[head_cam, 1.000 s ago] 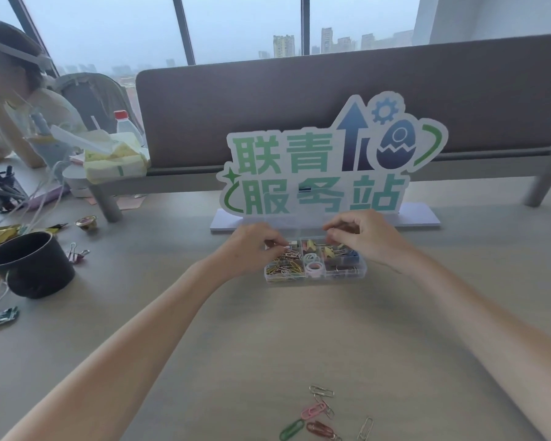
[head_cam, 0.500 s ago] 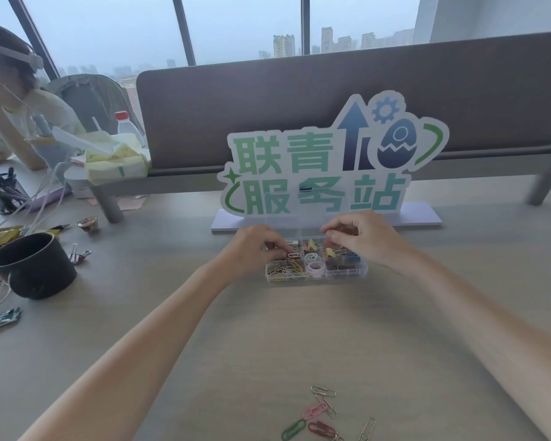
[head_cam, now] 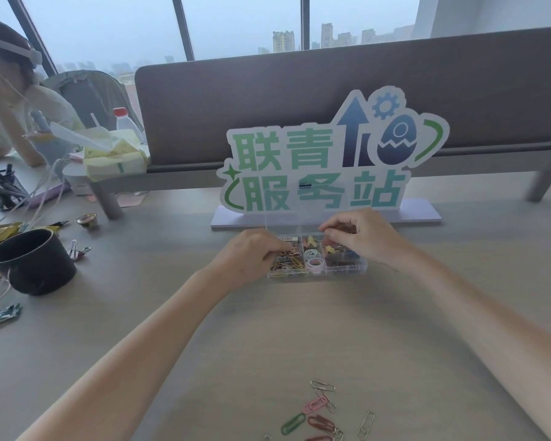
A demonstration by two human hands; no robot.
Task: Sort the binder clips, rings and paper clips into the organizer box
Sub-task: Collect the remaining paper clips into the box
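While both hands work over the box (head_cam: 347, 271) mid-table, the left hand (head_cam: 255, 253) pinches at its paper clips and the right hand (head_cam: 360, 238) curls over the binder clips; its hold is unclear. Loose clips (head_cam: 320, 409) wait nearby: drop each squarely in its own compartment.

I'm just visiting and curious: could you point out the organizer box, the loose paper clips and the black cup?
organizer box (head_cam: 347, 271): head view, clear front wall.
loose paper clips (head_cam: 314, 405): head view, the pink clip in the pile.
black cup (head_cam: 42, 272): head view, outer side wall.
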